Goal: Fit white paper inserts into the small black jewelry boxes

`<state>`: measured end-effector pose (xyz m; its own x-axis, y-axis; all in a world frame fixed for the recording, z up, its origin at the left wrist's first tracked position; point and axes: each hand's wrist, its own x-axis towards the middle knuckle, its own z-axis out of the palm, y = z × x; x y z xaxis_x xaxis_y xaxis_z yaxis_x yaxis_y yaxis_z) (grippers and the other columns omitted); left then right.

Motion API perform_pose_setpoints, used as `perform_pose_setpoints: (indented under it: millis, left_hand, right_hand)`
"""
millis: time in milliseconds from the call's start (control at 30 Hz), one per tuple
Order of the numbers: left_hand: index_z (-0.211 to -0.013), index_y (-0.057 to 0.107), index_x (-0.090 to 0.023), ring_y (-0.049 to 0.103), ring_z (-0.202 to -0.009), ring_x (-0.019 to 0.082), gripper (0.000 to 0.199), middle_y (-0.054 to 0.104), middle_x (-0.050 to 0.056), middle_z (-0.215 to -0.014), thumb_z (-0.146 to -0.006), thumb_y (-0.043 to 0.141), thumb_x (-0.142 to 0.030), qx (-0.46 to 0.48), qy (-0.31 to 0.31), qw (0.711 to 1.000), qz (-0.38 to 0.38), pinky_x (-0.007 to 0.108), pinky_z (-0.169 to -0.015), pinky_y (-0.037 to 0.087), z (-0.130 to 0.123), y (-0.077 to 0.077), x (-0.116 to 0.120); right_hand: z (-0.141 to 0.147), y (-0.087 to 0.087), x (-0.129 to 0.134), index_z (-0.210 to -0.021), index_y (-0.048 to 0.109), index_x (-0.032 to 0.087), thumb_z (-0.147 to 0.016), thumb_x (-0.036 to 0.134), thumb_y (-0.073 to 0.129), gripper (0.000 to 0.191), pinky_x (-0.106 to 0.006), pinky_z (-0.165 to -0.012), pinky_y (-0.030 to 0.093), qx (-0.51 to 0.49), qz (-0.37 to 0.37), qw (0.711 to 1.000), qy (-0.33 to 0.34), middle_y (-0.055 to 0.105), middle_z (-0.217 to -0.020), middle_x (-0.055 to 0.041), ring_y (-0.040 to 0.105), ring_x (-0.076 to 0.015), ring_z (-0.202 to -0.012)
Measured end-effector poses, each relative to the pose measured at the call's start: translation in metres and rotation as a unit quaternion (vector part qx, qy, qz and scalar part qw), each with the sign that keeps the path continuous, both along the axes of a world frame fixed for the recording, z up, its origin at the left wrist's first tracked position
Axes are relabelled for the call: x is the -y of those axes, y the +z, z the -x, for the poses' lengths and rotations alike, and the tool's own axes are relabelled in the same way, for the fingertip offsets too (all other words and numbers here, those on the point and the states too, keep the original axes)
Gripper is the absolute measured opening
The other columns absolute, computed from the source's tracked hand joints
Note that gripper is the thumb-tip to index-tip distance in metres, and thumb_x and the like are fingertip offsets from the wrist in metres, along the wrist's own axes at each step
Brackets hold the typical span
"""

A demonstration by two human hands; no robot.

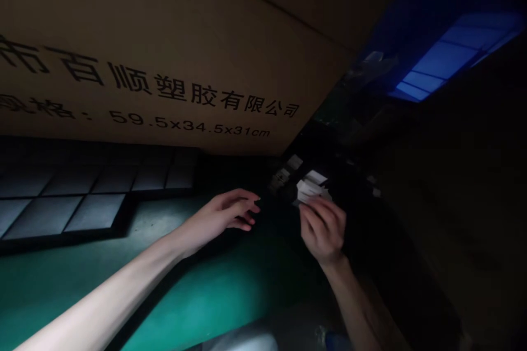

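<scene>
My left hand [230, 209] hovers over the green surface near its dark far right part, fingers loosely bent and apart, with nothing visible in them. To its right, my right hand [325, 227] pinches a small bunch of white paper-like pieces [309, 191] between thumb and fingers. Just beyond those pieces lie a few small pale items [293, 163] in shadow, too dim to name. Flat dark square blocks [96, 212] sit in rows to the left of my left hand.
A large cardboard box [197, 55] with printed black characters stands behind the hands. The green tabletop [206, 296] spreads in front. At the upper right is a blue glossy surface [457, 55] with a window-like reflection. The right side is very dark.
</scene>
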<state>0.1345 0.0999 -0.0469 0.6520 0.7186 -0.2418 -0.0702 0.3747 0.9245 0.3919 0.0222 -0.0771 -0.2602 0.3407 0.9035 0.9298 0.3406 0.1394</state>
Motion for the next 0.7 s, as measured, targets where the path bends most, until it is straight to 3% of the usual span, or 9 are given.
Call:
perform_pose_setpoints:
  millis: [200, 300, 400, 567, 700]
  left_hand:
    - [-0.145, 0.053, -0.024, 0.063, -0.126, 0.027, 0.062, 0.063, 0.013, -0.140, -0.090, 0.072, -0.046, 0.043, 0.013, 0.995, 0.086, 0.044, -0.108, 0.050, -0.002, -0.002, 0.009]
    - [-0.139, 0.058, -0.025, 0.061, -0.128, 0.027, 0.055, 0.066, 0.011, -0.136, -0.090, 0.074, -0.045, 0.086, 0.031, 0.990, 0.106, 0.043, -0.106, 0.051, 0.001, -0.004, 0.004]
    - [-0.130, 0.064, -0.027, 0.065, -0.123, 0.027, 0.045, 0.071, 0.007, -0.129, -0.088, 0.077, -0.039, 0.121, 0.051, 0.990, 0.053, 0.038, -0.099, 0.056, 0.008, -0.001, -0.004]
    - [-0.137, 0.060, -0.034, 0.065, -0.125, 0.026, 0.054, 0.065, 0.005, -0.141, -0.086, 0.079, -0.030, 0.103, 0.131, 0.986, 0.005, 0.034, -0.097, 0.059, 0.015, 0.012, -0.012]
    - [-0.147, 0.053, -0.033, 0.065, -0.127, 0.029, 0.066, 0.070, 0.007, -0.135, -0.086, 0.077, -0.028, 0.108, 0.138, 0.984, 0.014, 0.041, -0.104, 0.056, 0.015, 0.015, -0.012]
  right_hand:
    - [0.048, -0.009, 0.004, -0.134, 0.063, 0.025, -0.086, 0.004, 0.070, 0.053, -0.038, -0.086, 0.069, 0.007, 0.055, 0.984, 0.169, 0.075, -0.116, -0.0070, 0.068, -0.0250, -0.117]
    - [0.058, -0.003, -0.008, -0.138, 0.058, 0.019, -0.084, -0.001, 0.067, 0.058, -0.040, -0.095, 0.066, -0.036, 0.089, 0.973, 0.211, 0.072, -0.113, -0.0113, 0.065, -0.0261, -0.122]
    - [0.063, 0.013, -0.025, -0.136, 0.057, 0.023, -0.087, 0.009, 0.063, 0.051, -0.049, -0.098, 0.062, -0.120, 0.168, 0.943, 0.261, 0.067, -0.116, -0.0108, 0.063, -0.0280, -0.123]
    - [0.082, 0.034, -0.054, -0.122, 0.063, 0.028, -0.091, 0.026, 0.066, 0.031, -0.041, -0.091, 0.063, -0.277, 0.245, 0.898, 0.238, 0.064, -0.120, -0.0078, 0.065, -0.0232, -0.114]
    - [0.097, 0.031, -0.067, -0.110, 0.067, 0.029, -0.089, 0.030, 0.073, 0.022, -0.037, -0.093, 0.061, -0.305, 0.275, 0.878, 0.247, 0.067, -0.113, -0.0044, 0.067, -0.0204, -0.108]
